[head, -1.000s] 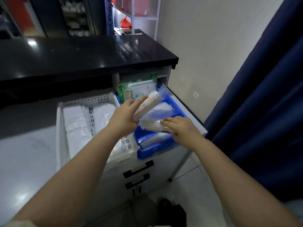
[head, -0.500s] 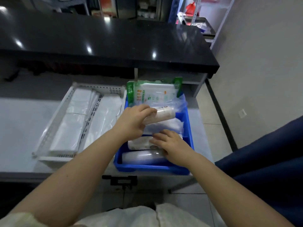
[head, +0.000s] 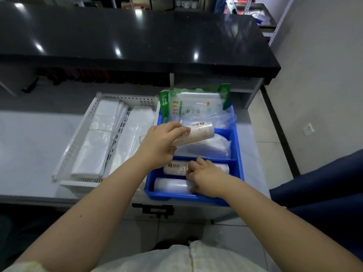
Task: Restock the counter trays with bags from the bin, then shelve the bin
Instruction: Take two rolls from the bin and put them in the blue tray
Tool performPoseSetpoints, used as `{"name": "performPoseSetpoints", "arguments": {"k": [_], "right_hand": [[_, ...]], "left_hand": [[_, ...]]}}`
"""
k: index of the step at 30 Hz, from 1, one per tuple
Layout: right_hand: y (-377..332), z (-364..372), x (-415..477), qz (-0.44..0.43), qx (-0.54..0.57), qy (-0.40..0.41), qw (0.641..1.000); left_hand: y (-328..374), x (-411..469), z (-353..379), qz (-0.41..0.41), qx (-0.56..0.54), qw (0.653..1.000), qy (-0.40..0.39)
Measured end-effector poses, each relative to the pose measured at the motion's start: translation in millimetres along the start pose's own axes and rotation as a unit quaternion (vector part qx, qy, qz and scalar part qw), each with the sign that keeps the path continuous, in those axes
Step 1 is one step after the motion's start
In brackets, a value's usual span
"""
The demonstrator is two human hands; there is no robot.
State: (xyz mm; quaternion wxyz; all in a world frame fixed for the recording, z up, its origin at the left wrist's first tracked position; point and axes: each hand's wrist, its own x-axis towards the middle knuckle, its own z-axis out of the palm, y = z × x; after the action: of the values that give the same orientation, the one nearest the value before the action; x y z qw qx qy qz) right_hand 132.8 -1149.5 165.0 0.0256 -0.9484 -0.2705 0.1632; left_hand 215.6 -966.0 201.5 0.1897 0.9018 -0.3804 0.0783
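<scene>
A blue divided tray (head: 238, 154) sits on the grey counter, right of a white perforated tray (head: 78, 142) holding flat stacks of white bags (head: 98, 146). My left hand (head: 159, 146) grips a beige roll of bags (head: 198, 131) above the blue tray's middle section. My right hand (head: 204, 176) presses on a second beige roll (head: 174, 167) lying in a near compartment. A clear roll (head: 170, 186) lies in the front compartment. A green-edged pack of bags (head: 194, 104) leans at the tray's far end.
A black glossy countertop (head: 137, 36) overhangs the trays at the back. The counter's right edge drops to a tiled floor (head: 275, 154) beside a wall. A dark blue curtain (head: 324, 193) hangs at the right. Drawer handles (head: 155, 208) sit below the blue tray.
The view swung from the side to square-on over the trays. My left hand kept hold of its roll; my right hand settled lower into the near compartments.
</scene>
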Motion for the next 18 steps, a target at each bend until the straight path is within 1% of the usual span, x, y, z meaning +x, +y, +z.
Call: {"name": "performPoseSetpoints", "arguments": {"k": [4,6,9,12,15,17,18], "right_hand": [[-7.4,-5.8,2.5,0.03,0.027,-0.037,0.999],[-10.2,-13.4,0.4,0.039,0.06,-0.03,0.997],[-16.0,-25.2,-7.2,0.057,0.108,0.023,0.992],[-23.7,-35.0,-15.0,0.078,0.121,0.054,0.988],[-32.1,-44.0,-21.4,0.097,0.093,0.081,0.988],[-32.9,-46.3,-29.0,0.096,0.052,0.123,0.986],[-31.6,-47.1,-35.0,0.1,0.052,0.155,0.982]], "left_hand": [[-6.7,-6.9,0.5,0.002,-0.006,1.0,0.004],[-10.8,-8.9,-2.2,-0.003,-0.01,1.0,0.01],[-16.2,-10.9,-10.5,-0.003,-0.009,1.0,0.02],[-23.5,-13.2,-19.7,0.001,-0.02,0.999,0.031],[-33.8,-16.2,-27.2,-0.011,-0.023,0.999,0.042],[-40.2,-18.9,-28.7,-0.018,-0.034,0.998,0.043],[-42.4,-20.1,-28.5,-0.02,-0.042,0.998,0.04]]}}
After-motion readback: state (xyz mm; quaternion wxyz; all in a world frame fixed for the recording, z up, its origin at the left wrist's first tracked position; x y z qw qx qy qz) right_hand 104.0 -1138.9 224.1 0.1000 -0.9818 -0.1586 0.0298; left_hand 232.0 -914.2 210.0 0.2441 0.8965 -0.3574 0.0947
